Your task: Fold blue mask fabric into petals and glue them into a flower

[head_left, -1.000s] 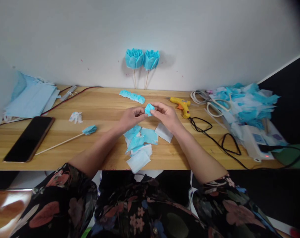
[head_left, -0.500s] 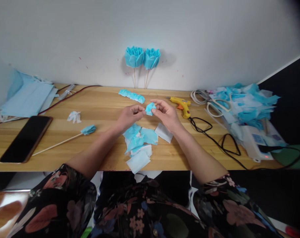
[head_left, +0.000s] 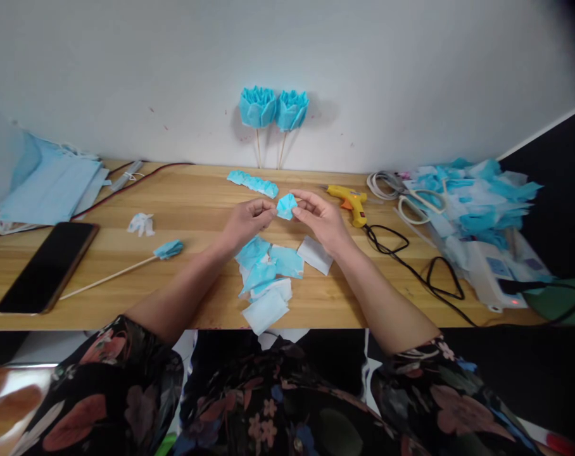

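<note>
A small folded piece of blue fabric [head_left: 286,206] is held up between my two hands over the middle of the table. My left hand [head_left: 250,221] pinches its left edge, fingers closed. The thumb and fingers of my right hand [head_left: 320,218] grip its right side. Below them lie loose blue and white pieces [head_left: 263,272] and a white rectangle [head_left: 315,254]. Just behind my hands is a pleated blue strip [head_left: 252,183]. Two blue fabric flowers [head_left: 258,107] [head_left: 292,111] on sticks lean on the wall.
A yellow glue gun [head_left: 349,201], scissors [head_left: 423,206], a scrap heap [head_left: 482,196] and a power strip [head_left: 494,272] are at right. Toward the left are masks [head_left: 54,183], a phone [head_left: 47,267], a blue-tipped stick [head_left: 114,275] and a white scrap [head_left: 141,224]. Cables cross the table [head_left: 192,190].
The folded blue piece has shifted slightly left and turned, showing more of its creased face. My fingers have moved a little around it.
</note>
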Available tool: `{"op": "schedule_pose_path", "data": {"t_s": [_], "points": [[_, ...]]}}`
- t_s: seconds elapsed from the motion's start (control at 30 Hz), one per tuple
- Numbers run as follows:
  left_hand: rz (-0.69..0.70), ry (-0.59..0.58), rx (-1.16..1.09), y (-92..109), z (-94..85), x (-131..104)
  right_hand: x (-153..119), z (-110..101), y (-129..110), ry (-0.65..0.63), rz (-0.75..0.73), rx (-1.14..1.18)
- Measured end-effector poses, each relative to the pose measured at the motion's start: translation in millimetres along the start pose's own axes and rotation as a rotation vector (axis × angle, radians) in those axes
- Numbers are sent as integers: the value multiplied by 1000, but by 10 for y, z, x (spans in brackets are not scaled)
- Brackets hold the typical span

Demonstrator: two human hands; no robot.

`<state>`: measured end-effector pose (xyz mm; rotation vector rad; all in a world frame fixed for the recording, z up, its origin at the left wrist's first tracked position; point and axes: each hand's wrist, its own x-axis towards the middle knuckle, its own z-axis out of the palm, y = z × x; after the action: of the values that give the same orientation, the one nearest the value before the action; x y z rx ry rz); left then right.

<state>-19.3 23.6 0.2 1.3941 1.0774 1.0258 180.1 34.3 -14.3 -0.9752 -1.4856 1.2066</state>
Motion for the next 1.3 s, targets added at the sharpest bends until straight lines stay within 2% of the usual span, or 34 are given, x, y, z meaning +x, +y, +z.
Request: {"op": "schedule_pose_path", "data": {"t_s": [0.23,0.53,0.97,1.3], "points": [[-4,-87,7,20,50,-41,-8,46,0,44,-13,-9],[17,-59,26,-22,52,-36,-31,87,13,-8,23,-4],[49,-99,11,5,57,-55,-41,87,36,-28,-81,-43],[24,-80,26,-40,43,-31,-24,20,1,-17,13,-23]]}}
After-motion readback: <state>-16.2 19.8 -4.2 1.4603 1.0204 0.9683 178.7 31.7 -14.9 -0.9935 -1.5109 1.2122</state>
